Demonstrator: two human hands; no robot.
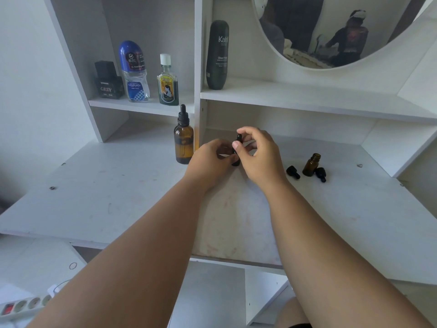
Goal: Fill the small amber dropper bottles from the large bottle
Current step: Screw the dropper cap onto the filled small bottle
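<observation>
The left hand (212, 158) curls its fingers round a small amber glass dropper bottle (236, 162), and the right hand (261, 157) pinches its black rubber top (238, 138) with thumb and fingertip. I think a hard twist could make the little bottle slip and spill on the white desk (118, 197). Right of the fingers stand an open small amber bottle (311, 165) and two loose black caps (293, 172), easy to knock. Just left of the fingers, further back, the large amber glass bottle (184, 144) stands capped, close enough to bump
</observation>
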